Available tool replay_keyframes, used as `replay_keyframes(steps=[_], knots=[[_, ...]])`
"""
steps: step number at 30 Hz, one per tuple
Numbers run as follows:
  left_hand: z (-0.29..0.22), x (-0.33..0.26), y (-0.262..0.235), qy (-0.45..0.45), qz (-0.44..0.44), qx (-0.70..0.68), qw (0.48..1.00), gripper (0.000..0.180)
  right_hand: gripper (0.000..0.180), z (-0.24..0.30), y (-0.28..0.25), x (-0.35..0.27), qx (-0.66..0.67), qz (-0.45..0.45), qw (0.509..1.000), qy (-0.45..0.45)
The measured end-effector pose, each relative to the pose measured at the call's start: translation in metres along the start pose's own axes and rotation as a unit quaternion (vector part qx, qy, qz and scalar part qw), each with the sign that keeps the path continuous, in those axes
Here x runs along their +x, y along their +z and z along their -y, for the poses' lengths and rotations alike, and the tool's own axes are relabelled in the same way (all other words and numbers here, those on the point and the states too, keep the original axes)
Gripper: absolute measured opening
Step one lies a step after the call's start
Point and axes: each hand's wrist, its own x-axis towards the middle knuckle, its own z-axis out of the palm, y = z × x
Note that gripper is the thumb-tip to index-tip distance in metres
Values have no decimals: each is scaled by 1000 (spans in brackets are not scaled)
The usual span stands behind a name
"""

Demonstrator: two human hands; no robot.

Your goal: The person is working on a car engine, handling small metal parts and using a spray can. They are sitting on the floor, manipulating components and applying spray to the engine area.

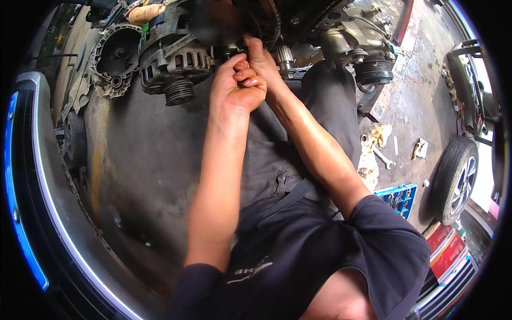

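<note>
At the top middle of the view, on the front face of the grimy engine, found a small dark metal fitting (pixel 232 52), wedged between a grey ribbed alternator with a grooved pulley (pixel 176 66) to its left and a small bright toothed sprocket (pixel 285 56) to its right. Lay straight ahead of the body, at the far end of both outstretched forearms, above the dark-trousered lap. Could not make out its long axis, with most of it hidden behind fingers. Met it with both hands at once: the left hand (pixel 234 88) just below it, curled shut into a loose fist with the fingers folded in toward the palm; the right hand (pixel 260 57) just beside it and slightly higher, thumb raised against the engine, fingers closed on something out of sight. Touched knuckle to knuckle, those two hands, the right one a shade nearer the fitting. Could not tell what either grasped. Further out, saw a toothed black timing belt (pixel 274 21) curving overhead, a pale cast clutch housing (pixel 114 58) beyond the alternator on the left, and a dull metal compressor with a black pulley (pixel 373 66) on the right. Well apart on the stained concrete floor (pixel 144 160), noted a silver spanner (pixel 383 157) beside crumpled rags (pixel 378 133), a blue socket tray (pixel 399 197), and a car wheel with a black tyre (pixel 456 178).
</note>
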Motion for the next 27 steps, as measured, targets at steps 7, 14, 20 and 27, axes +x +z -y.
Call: replay_keyframes(steps=[7, 14, 20, 27], knots=[[2, 1, -1, 28, 12, 29, 999, 35, 61, 1, 4, -2, 4, -22, 1000, 5], [-10, 4, -20, 15, 48, 22, 999, 34, 56, -7, 11, -4, -48, -49, 994, -83], [-10, 2, -24, 48, 62, 72, 994, 22, 63, -16, 8, 14, -57, -23, 993, -99], [7, -14, -22, 172, 5, 179, 969, 19, 74, -26, 16, 3, 95, 31, 995, 17]])
